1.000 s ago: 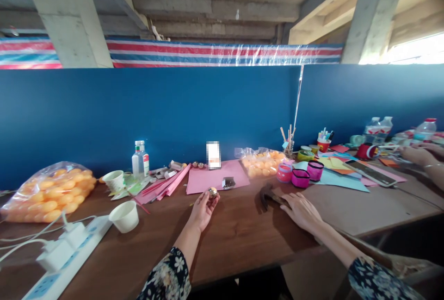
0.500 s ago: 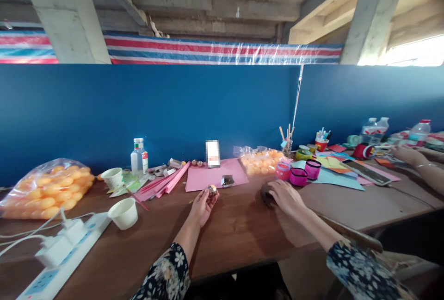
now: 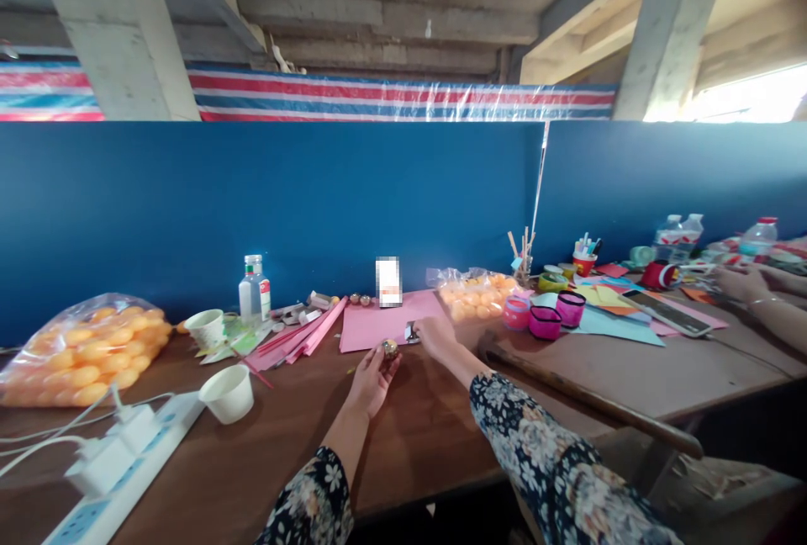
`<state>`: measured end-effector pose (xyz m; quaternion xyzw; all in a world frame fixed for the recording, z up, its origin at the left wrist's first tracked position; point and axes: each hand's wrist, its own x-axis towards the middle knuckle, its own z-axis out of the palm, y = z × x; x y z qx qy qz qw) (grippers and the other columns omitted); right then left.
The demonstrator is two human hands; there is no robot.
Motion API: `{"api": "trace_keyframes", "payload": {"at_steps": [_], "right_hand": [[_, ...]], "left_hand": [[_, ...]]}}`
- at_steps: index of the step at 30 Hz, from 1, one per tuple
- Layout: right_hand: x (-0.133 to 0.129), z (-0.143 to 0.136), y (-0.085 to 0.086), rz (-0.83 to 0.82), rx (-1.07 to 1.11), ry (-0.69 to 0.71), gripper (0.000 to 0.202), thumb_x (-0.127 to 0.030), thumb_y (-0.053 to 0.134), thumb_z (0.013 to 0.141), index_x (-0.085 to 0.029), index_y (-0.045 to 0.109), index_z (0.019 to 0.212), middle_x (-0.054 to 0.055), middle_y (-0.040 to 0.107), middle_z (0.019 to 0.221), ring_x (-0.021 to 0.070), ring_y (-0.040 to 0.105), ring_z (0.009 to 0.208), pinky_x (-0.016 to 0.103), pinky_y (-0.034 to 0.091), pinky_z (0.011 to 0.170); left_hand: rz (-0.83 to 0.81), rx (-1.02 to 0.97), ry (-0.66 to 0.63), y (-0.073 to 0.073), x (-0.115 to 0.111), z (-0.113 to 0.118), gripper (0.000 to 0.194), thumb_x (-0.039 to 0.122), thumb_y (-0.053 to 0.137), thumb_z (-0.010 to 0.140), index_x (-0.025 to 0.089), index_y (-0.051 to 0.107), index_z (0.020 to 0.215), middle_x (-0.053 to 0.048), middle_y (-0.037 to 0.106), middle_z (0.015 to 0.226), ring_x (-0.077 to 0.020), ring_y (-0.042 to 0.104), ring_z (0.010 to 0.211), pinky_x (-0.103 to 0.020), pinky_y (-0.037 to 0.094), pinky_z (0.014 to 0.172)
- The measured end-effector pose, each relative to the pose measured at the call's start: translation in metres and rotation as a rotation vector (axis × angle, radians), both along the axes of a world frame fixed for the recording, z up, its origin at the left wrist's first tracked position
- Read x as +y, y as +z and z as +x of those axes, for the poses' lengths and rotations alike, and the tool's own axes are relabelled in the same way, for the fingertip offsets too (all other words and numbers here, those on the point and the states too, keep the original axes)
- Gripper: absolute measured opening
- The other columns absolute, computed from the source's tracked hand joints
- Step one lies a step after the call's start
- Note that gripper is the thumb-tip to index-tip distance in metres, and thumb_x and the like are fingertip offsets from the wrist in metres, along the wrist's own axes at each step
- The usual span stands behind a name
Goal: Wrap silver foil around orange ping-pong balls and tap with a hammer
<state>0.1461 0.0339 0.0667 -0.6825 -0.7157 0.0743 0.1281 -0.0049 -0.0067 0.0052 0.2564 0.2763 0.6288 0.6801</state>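
My left hand (image 3: 371,381) holds a small shiny gold-silver ball (image 3: 390,349) in its fingertips, above the brown table in front of the pink paper. My right hand (image 3: 436,336) reaches across to the pink paper (image 3: 366,328), its fingers closed at a small dark-and-silver packet (image 3: 412,332). The hand covers part of that packet. Two more shiny balls (image 3: 360,299) sit at the paper's back edge. To the right of my right hand lies a long wooden stick (image 3: 586,398), its near end extending past the table edge.
Bags of orange balls (image 3: 94,351) stand left and at the back (image 3: 476,297). A white cup (image 3: 226,394) and power strip (image 3: 126,473) are at left. Pink rolls (image 3: 544,322), coloured papers and a phone (image 3: 668,314) lie right, near another person's hands (image 3: 744,284).
My right hand has left the dark end of the wooden stick and moved left to the small packet on the pink paper. My left hand still holds the ball, almost in place.
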Motion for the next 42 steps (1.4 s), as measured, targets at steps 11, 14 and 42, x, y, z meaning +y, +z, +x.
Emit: {"api": "trace_keyframes", "payload": {"at_steps": [11, 14, 42], "right_hand": [[0.011, -0.019, -0.017, 0.054, 0.009, -0.016, 0.024, -0.018, 0.045, 0.075, -0.013, 0.064, 0.089, 0.013, 0.065, 0.089, 0.0212, 0.059, 0.082, 0.024, 0.038, 0.062], [0.014, -0.019, -0.018, 0.047, 0.012, -0.027, 0.024, -0.021, 0.045, 0.075, -0.014, 0.064, 0.089, 0.012, 0.065, 0.09, 0.021, 0.059, 0.082, 0.024, 0.039, 0.062], [0.026, -0.017, -0.019, -0.014, -0.021, -0.054, 0.027, -0.018, 0.043, 0.076, -0.011, 0.065, 0.09, 0.016, 0.064, 0.094, 0.023, 0.06, 0.088, 0.027, 0.042, 0.067]], "left_hand": [[0.022, 0.035, -0.006, 0.0, -0.001, 0.001, 0.014, 0.018, 0.06, 0.071, 0.013, 0.061, 0.084, -0.006, 0.066, 0.081, -0.0127, 0.062, 0.071, -0.023, 0.051, 0.067], [0.031, 0.035, -0.009, -0.002, -0.001, 0.001, 0.015, 0.019, 0.061, 0.07, 0.013, 0.061, 0.084, -0.006, 0.066, 0.081, -0.0129, 0.062, 0.071, -0.024, 0.051, 0.067], [0.007, 0.015, -0.001, 0.001, -0.003, 0.002, 0.016, 0.017, 0.06, 0.071, 0.013, 0.06, 0.086, -0.006, 0.065, 0.08, -0.0133, 0.062, 0.071, -0.026, 0.051, 0.069]]}}
